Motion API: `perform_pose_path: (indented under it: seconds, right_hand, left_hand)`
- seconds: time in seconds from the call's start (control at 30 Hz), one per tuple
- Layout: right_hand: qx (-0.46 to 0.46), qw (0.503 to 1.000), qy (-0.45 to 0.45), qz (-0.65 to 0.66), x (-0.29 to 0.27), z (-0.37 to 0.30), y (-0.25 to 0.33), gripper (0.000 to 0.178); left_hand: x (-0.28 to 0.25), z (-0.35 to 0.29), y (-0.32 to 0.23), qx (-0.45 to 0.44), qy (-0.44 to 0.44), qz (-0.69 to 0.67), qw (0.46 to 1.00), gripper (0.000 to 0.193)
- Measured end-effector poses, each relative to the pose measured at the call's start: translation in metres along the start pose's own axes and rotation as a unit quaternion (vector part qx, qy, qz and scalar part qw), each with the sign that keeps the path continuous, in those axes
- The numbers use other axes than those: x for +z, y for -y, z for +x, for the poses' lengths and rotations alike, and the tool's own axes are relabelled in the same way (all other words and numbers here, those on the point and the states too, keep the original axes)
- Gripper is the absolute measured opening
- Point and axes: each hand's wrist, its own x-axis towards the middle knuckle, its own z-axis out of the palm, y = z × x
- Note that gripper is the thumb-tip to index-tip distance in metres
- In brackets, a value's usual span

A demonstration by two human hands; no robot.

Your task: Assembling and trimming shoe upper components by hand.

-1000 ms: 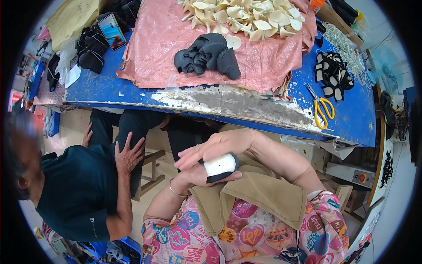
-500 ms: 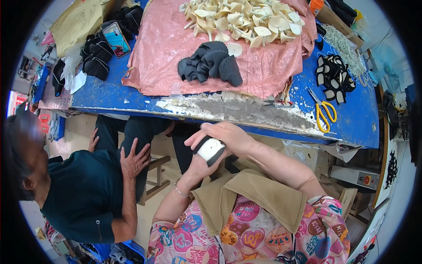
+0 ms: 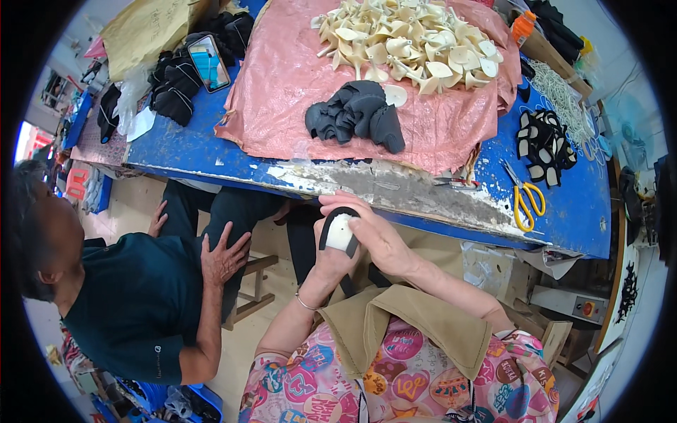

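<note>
Both hands grasp a smooth white oval pad (image 3: 341, 233) edged by a curved black strip: left hand (image 3: 330, 259) cupping beneath, right hand (image 3: 377, 236) pinching its rim, near the chipped blue table (image 3: 395, 190).

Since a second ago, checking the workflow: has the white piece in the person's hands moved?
Yes. The white piece, held in the left hand and right hand, has risen toward the worn edge of the blue table and tipped from lying sideways to upright.

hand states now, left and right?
Left hand: closed around the white piece with black fabric.
Right hand: fingers pressing the black fabric over that same piece.
</note>
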Motion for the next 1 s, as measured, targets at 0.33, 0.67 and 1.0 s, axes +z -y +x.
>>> perform_pose_path:
  seconds: [0.33,0.67,1.0]
  right_hand:
    - [-0.09,0.965,-0.002,-0.247,-0.029,-0.011,0.005,0.056]
    - [-0.119,0.948,-0.153,-0.254,-0.035,-0.008,0.004,0.01]
    - [0.031,0.979,-0.164,-0.113,-0.015,-0.018,-0.005,0.006]
  left_hand:
    - [-0.008,0.005,0.008,-0.18,0.164,0.05,0.969,0.013]
    - [-0.047,0.008,0.001,-0.291,0.147,-0.272,0.905,0.033]
    - [-0.027,0.012,-0.01,-0.133,0.04,-0.122,0.983,0.005]
